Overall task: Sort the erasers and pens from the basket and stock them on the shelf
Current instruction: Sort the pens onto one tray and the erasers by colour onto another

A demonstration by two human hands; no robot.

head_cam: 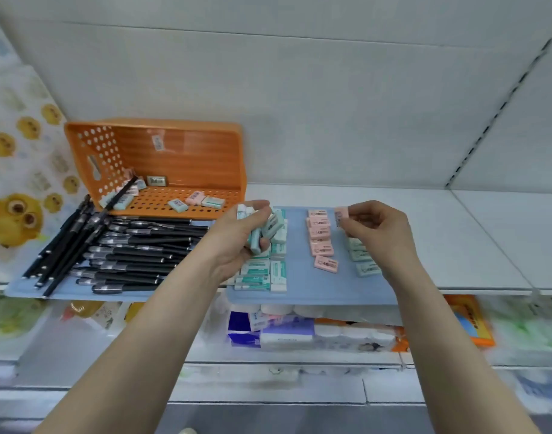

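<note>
Head: basket [205,158] on side, erasers [212,202] inside.

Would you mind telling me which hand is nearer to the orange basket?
Left. The left hand, gripping green erasers, is just right of the orange basket; the right hand, pinching a pink eraser, is farther right, past the pink row.
</note>
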